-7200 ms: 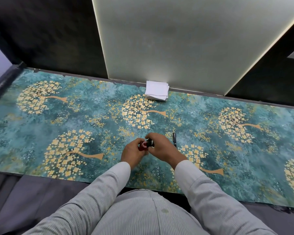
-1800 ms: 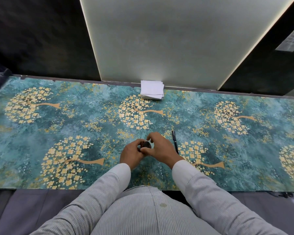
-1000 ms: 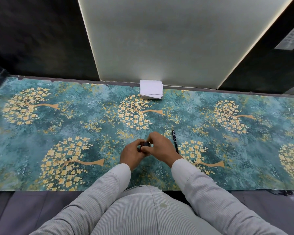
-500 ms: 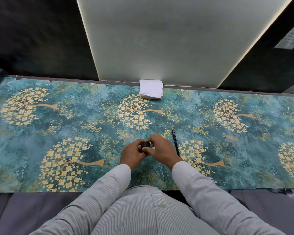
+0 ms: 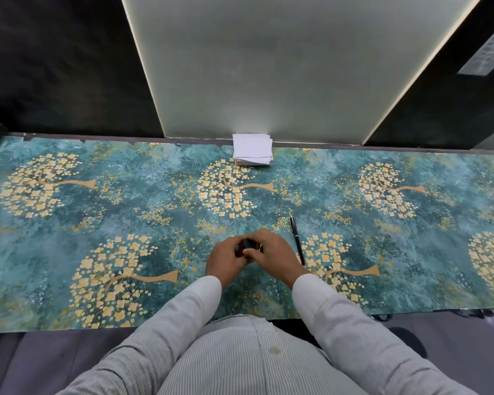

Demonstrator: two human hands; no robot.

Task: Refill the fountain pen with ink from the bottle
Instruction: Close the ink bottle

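Observation:
The ink bottle stands on the table between my two hands; only its dark cap shows, the body is hidden by my fingers. My left hand wraps around the bottle from the left. My right hand closes on the cap from the right, fingertips on top of it. The black fountain pen lies flat on the table just right of my right hand, apart from it, pointing away from me.
A stack of white folded paper sits at the table's far edge against a pale wall panel. The table is covered with a teal cloth printed with golden trees. Its near edge runs just in front of my body.
Both hands have stayed around the bottle with only small finger shifts on the cap. Seven seconds ago the bottle's red label showed between the hands; it is now hidden.

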